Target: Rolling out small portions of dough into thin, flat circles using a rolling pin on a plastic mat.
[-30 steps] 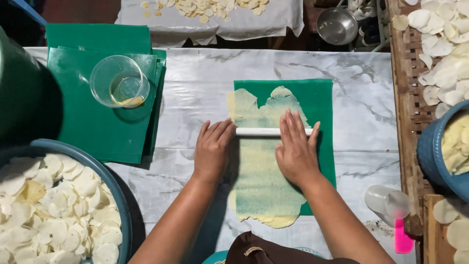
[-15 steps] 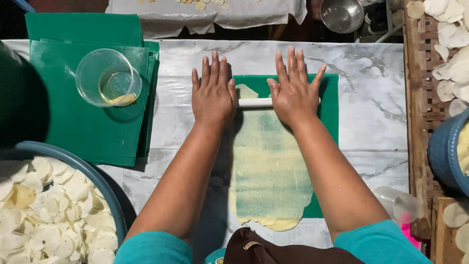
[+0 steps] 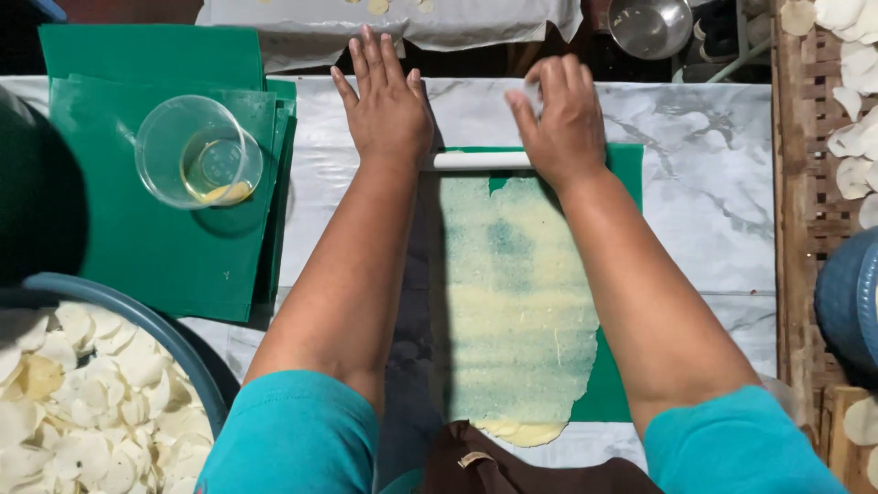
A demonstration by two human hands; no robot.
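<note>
Pale yellow dough [image 3: 517, 302], rolled so thin that the green sheet [image 3: 631, 165] under it shows through, lies in a long strip down the middle of the worktop [image 3: 704, 210], running from the person's body out to a white rolling pin [image 3: 480, 160] at its far end. The dough looks soft, light and easy to tear, with ragged edges and a thicker lip at the near end; it would likely need lifting from below with its backing sheet rather than by pinching.

The rolling pin is a slim, stiff, smooth rod lying crosswise. The left hand [image 3: 384, 101] presses flat on its left end, fingers stretched out straight and spread, gripping nothing. The right hand [image 3: 562, 119] rests on the right end with fingers curled loosely over it, a light grip rather than a clenched one.

The worktop is covered in a shiny marble-patterned plastic cloth that looks slippery. To the left lies a stack of spare green sheets [image 3: 155, 229] with a clear plastic cup [image 3: 197, 151] on top, holding a little yellowish liquid. At the near left, a blue basin [image 3: 187, 352] is heaped with thin white discs. On the right, a wooden rack [image 3: 796, 229] carries more discs, beside a blue tub [image 3: 846, 293]. A metal bowl [image 3: 649, 26] sits beyond the far edge.
</note>
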